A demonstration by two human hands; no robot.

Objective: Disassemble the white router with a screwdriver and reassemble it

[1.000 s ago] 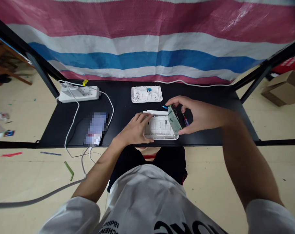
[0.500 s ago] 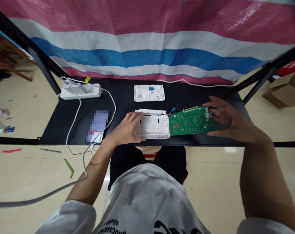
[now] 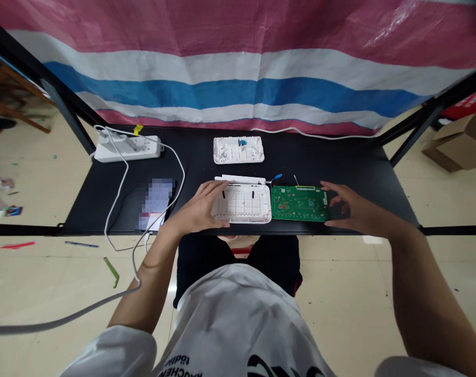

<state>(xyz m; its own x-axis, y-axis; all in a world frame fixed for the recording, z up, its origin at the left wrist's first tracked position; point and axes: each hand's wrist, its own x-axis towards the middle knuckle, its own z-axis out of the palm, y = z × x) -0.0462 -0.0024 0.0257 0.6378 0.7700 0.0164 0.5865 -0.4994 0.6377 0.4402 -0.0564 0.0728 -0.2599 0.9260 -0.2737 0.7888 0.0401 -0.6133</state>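
1. Head view: the left hand (image 3: 196, 207) lies open, fingers spread, on the left end of a shallow white plastic casing (image 3: 241, 205), which sits on the black tabletop (image 3: 363, 159).
2. The right hand (image 3: 350, 207), open and curved, cups the right end of a flat green circuit board (image 3: 298, 203) without a clear grip.
3. That board lies just right of the casing, its long axis running left-right, nearer the right hand.

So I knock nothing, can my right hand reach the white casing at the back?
Probably yes: behind the green circuit board, the way from right hand to white casing looks free, bar a blue-tipped tool.
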